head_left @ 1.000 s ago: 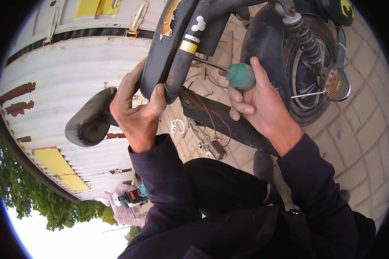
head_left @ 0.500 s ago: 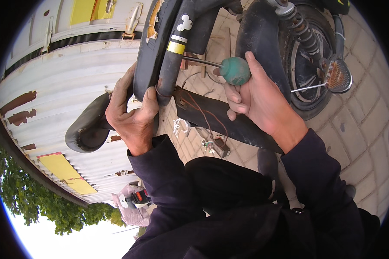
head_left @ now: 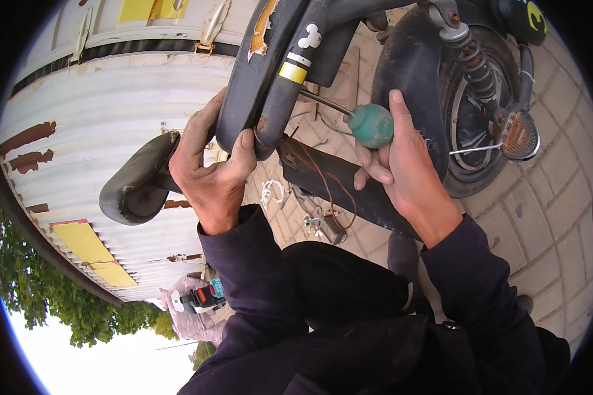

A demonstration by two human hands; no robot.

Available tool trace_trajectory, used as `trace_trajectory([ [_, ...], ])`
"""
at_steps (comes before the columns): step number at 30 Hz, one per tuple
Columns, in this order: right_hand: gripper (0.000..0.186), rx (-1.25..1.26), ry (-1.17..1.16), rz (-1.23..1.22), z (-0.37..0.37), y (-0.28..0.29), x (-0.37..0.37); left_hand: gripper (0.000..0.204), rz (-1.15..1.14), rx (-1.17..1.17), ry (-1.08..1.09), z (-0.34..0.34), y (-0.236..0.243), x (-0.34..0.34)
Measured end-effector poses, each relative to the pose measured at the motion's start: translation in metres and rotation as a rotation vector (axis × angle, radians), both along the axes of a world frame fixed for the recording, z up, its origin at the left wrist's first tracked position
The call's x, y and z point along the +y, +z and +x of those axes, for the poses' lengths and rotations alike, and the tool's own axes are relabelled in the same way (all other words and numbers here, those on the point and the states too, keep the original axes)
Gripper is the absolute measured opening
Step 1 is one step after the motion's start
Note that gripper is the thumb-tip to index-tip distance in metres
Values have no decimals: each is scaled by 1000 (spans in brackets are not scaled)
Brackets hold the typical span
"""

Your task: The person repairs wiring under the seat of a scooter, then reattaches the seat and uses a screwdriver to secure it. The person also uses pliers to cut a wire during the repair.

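My left hand (head_left: 211, 161) grips the lower end of a scooter's black padded seat (head_left: 247, 99), thumb on the near side and fingers wrapped behind. A dark frame tube (head_left: 286, 92) with a yellow band and a white sticker runs alongside the seat. My right hand (head_left: 405, 161) holds a screwdriver (head_left: 373, 126) by its round green handle, which rests against the palm side, thumb pointing up and fingers loosely curled below. The metal shaft reaches up and left to the frame tube; the tube hides its tip.
A rear wheel (head_left: 478, 112) with fender, spring shock absorber (head_left: 474, 62) and round orange reflector (head_left: 520, 135) is at right. Loose brown wires (head_left: 323, 174) hang over a dark panel (head_left: 369, 197). A small box with wires (head_left: 333, 229) lies on paving. Left stands a white corrugated wall (head_left: 112, 99).
The seat, frame, screwdriver and both hands sit slightly farther right and lower in the picture. My left hand keeps its grip; my right fingers have shifted on the handle.
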State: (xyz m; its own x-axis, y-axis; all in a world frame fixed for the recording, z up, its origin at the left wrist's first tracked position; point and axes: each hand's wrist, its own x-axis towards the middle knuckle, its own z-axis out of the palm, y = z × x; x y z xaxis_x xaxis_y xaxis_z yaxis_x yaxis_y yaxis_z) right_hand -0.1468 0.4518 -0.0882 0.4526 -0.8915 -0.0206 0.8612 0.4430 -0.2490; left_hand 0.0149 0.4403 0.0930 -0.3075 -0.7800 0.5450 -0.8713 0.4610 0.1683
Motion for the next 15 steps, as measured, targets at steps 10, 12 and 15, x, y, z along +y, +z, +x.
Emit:
trace_trajectory([
  [10, 54, -412, 42, -5, 10, -6, -3, 41, 47, -75, 58, 14, 0, 6],
  [12, 54, -335, 69, 10, 10, -9, -5, 41, 38, 24, 115, 19, -3, 2],
  [15, 60, -133, 83, 3, 5, -9, -4, 40, 38, -1, 108, 27, -3, 0],
])
